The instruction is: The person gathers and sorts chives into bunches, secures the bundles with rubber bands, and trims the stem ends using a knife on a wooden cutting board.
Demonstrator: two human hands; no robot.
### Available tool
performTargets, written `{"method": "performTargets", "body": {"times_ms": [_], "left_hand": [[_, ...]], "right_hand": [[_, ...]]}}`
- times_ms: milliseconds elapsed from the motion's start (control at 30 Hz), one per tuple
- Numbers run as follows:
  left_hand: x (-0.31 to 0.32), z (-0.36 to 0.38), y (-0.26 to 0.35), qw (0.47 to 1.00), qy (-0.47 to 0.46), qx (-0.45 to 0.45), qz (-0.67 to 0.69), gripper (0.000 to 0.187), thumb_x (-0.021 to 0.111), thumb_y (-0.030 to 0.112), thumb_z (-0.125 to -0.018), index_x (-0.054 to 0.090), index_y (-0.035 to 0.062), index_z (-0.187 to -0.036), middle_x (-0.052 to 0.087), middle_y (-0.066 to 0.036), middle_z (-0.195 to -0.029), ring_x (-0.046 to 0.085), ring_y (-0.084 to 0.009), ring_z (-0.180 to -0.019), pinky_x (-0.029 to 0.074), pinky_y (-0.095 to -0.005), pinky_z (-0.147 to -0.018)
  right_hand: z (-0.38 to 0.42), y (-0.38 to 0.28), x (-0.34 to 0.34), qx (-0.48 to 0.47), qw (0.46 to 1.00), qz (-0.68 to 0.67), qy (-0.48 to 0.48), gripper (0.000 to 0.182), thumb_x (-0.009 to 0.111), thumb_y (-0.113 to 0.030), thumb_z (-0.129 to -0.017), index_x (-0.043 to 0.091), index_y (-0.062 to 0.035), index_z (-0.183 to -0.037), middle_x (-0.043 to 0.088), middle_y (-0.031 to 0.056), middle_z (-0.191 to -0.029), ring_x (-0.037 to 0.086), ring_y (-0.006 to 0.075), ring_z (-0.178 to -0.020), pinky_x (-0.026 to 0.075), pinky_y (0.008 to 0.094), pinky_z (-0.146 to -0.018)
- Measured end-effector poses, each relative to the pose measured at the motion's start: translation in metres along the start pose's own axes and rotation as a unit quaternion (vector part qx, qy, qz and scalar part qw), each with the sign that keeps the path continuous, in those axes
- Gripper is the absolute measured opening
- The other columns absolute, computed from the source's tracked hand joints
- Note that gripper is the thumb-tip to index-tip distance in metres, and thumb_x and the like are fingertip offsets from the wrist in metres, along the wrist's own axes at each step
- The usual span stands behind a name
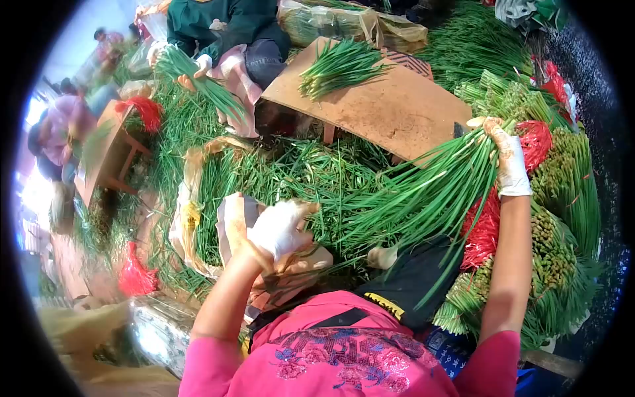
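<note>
My right hand (506,155), in a white glove with dirty fingertips, grips a bunch of garlic chives (430,188) by its pale stem ends. The long green leaves hang down to the left over loose leaves and my dark-clad leg. In front of my chest, my left hand (281,228), also gloved in white, holds nothing that I can see. Its fingers are bent and apart, above a pinkish-brown cloth or sack (294,268). A second bunch of chives (344,66) lies on the low wooden board (397,109) ahead of me.
Stacked chive bundles (562,172) fill the right side, with red plastic strings (483,228) beside them. Loose leaves (278,172) cover the ground. Across the board, a co-worker (228,30) holds chives (198,79). Another small wooden table (109,152) stands left, near a red string bundle (137,271).
</note>
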State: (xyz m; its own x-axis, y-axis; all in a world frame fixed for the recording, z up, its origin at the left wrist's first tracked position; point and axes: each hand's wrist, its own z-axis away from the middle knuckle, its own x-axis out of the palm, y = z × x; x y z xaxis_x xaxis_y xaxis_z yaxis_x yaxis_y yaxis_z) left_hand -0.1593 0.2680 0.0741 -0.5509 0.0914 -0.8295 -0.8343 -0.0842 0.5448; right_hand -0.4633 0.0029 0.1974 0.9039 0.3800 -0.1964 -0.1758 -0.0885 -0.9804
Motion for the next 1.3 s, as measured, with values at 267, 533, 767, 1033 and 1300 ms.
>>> {"method": "performTargets", "body": {"times_ms": [267, 533, 767, 1033, 1300], "left_hand": [[-0.025, -0.102, 0.122, 0.896, 0.265, 0.23, 0.271, 0.058, 0.065, 0.034, -0.078, 0.048, 0.003, -0.124, 0.054, -0.021, -0.117, 0.052, -0.0353, -0.109, 0.039, -0.0384, -0.095], [0.04, -0.102, -0.06, 0.957, -0.211, -0.093, -0.174, 0.035, 0.056, 0.011, -0.075, 0.064, 0.0044, -0.108, 0.062, -0.018, -0.11, 0.058, -0.0329, -0.104, 0.045, -0.0397, -0.092], [-0.063, -0.063, 0.125, 0.9, 0.349, 0.261, 0.031, 0.107, 0.073, 0.053, -0.061, 0.022, 0.0031, -0.141, 0.033, -0.023, -0.14, 0.026, -0.0408, -0.132, 0.02, -0.0528, -0.107], [0.013, -0.07, 0.097, 0.681, -0.193, 0.194, 0.679, 0.104, 0.061, 0.064, -0.074, 0.016, 0.0034, -0.145, 0.043, -0.009, -0.132, 0.042, -0.0153, -0.117, 0.035, -0.0302, -0.1], [0.077, -0.004, 0.093, 0.471, -0.25, 0.05, 0.844, 0.085, 0.073, 0.041, -0.073, 0.032, 0.006, -0.139, 0.048, -0.012, -0.124, 0.048, -0.0257, -0.119, 0.038, -0.0412, -0.101]], "right_hand": [[0.02, -0.001, 0.082, -0.091, 0.994, -0.035, -0.057, 0.013, 0.065, -0.017, -0.084, 0.063, -0.0053, -0.089, 0.064, 0.0001, -0.076, 0.058, 0.0084, -0.065, 0.043, 0.021, -0.055], [0.039, -0.064, 0.018, -0.165, 0.978, -0.017, 0.129, 0.018, 0.061, -0.022, -0.087, 0.066, -0.0054, -0.089, 0.059, -0.0003, -0.073, 0.055, 0.0071, -0.058, 0.043, 0.019, -0.052], [0.04, -0.033, 0.09, -0.092, 0.996, -0.019, 0.003, 0.015, 0.066, -0.022, -0.082, 0.064, -0.0096, -0.09, 0.062, -0.003, -0.076, 0.057, 0.0047, -0.068, 0.038, 0.0164, -0.05], [0.071, -0.022, 0.122, 0.023, 0.956, -0.283, -0.08, 0.026, 0.058, -0.023, -0.083, 0.063, 0.0005, -0.091, 0.063, 0.0064, -0.08, 0.06, 0.0145, -0.072, 0.05, 0.0263, -0.071], [0.063, 0.029, 0.149, 0.053, 0.967, -0.236, -0.073, 0.03, 0.059, -0.029, -0.084, 0.064, -0.0004, -0.093, 0.06, 0.004, -0.074, 0.057, 0.0113, -0.058, 0.048, 0.0249, -0.054]]}}
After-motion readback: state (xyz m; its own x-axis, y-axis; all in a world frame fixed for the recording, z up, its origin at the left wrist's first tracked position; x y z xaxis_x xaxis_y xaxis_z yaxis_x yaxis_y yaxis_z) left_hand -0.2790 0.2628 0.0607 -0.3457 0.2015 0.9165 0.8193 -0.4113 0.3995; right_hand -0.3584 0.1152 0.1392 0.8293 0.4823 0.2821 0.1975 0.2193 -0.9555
